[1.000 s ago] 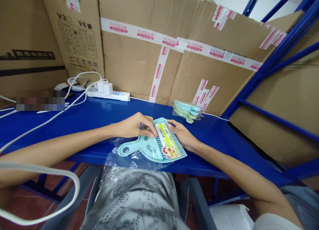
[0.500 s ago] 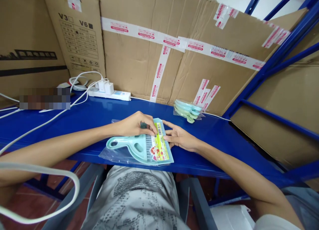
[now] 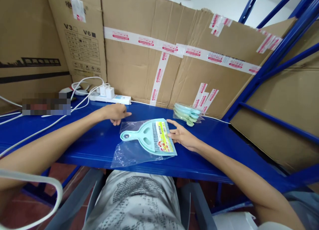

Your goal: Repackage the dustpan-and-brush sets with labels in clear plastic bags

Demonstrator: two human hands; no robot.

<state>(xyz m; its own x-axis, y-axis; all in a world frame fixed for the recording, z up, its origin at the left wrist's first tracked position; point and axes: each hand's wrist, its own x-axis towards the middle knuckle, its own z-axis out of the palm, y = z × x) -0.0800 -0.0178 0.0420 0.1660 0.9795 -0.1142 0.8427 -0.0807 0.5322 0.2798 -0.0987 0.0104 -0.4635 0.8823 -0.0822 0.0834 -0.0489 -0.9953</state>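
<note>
A taped cardboard wall (image 3: 134,67) rises along the far edge of a blue table (image 3: 94,140), where a person sits working with two bare hands. Clear plastic (image 3: 132,157) spreads over the table's near edge, beneath and around a pale-blue dustpan and brush (image 3: 144,137) lying flat at the table's near middle, handle pointing to the table's left end; whether the set is inside the plastic is hard to tell. A wrapped bundle of pale-blue and green pieces (image 3: 188,113) rests toward the table's far edge, right of its middle, and a white power strip (image 3: 122,99) occupies that same edge on the left. The right hand (image 3: 183,136), near the table's middle, touches the set's wide end with fingers spread, though any grip cannot be made out. The left hand (image 3: 117,114), over the table's left-center, has one finger extended and the others curled; whether they hold anything cannot be seen. A yellow-and-white label (image 3: 164,137) faces up from the set at mid-table. Two white plugs (image 3: 109,92) crown the strip at the table's far edge.
</note>
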